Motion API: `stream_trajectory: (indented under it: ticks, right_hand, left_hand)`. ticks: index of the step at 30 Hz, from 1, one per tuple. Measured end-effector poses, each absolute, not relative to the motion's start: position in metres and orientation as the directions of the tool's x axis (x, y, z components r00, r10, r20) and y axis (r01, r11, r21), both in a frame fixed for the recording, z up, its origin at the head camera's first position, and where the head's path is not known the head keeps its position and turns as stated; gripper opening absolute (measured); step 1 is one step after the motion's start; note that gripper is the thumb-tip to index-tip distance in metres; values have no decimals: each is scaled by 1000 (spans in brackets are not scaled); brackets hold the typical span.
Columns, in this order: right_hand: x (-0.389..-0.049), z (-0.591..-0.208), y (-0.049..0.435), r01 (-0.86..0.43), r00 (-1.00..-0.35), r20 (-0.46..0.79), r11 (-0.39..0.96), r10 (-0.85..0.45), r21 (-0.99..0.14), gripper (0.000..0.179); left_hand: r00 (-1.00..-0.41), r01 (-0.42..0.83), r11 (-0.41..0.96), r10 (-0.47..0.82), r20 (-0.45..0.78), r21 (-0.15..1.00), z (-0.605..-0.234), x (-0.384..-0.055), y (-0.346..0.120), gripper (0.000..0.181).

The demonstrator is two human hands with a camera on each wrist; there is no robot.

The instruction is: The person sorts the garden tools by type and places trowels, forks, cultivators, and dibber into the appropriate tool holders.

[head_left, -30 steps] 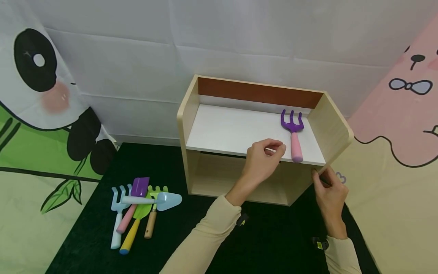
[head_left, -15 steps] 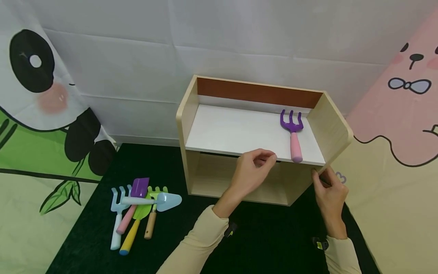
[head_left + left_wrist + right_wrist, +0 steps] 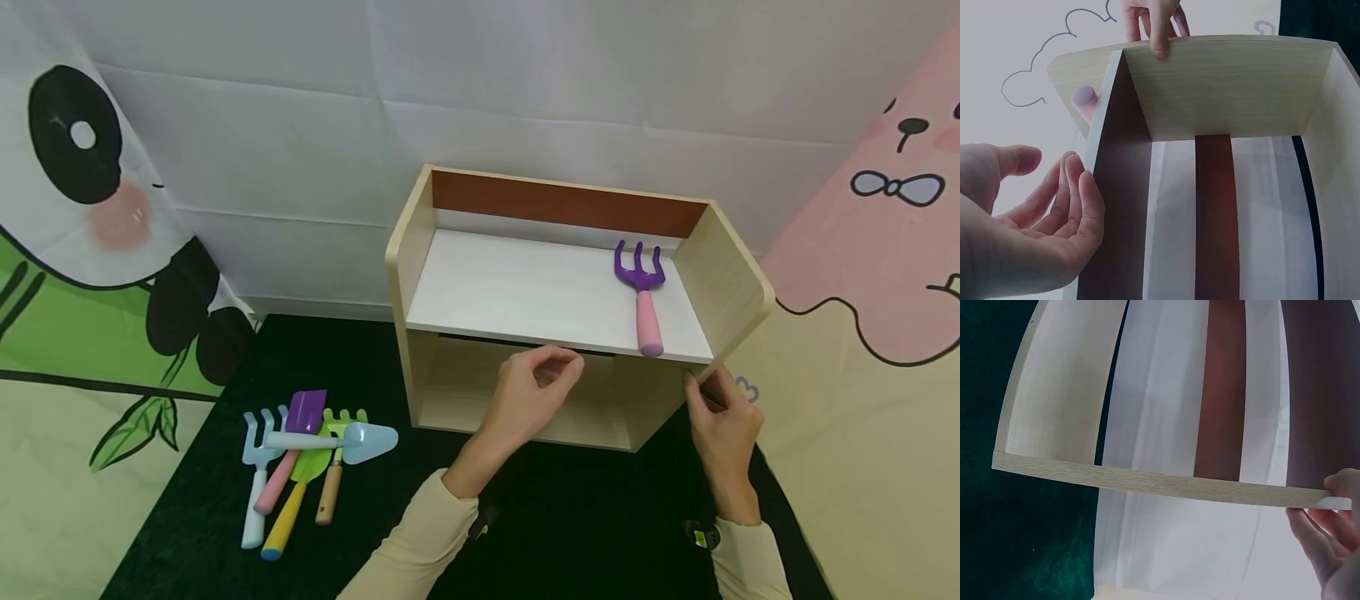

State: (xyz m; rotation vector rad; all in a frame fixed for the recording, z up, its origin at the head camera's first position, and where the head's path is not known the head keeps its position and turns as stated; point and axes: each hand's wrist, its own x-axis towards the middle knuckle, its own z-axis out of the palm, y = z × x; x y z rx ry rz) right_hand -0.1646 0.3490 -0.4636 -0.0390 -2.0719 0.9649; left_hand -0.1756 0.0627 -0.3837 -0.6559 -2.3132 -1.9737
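the wooden shelf unit (image 3: 555, 308) stands on the dark mat (image 3: 225, 500) against the white backdrop, with a purple toy fork (image 3: 642, 287) lying on its white shelf board near the right wall. the right hand (image 3: 722, 433) pinches the front edge of the right side panel; the left hand (image 3: 532, 392) hovers just before the shelf board, fingers loosely curled and holding nothing. the unit looks stiff, boxy and fairly light — best held by both side panels, kept level, since the smooth plastic fork would likely slide.
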Motion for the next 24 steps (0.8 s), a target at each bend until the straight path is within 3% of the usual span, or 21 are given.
stream_trajectory:
  ticks: [24]
  right_hand:
    - [-164, -463, 348, -296, -653, 674, 703, 345, -647, 34]
  left_hand:
    - [-915, 298, 184, 336, 225, 937, -414, -167, 20, 23]
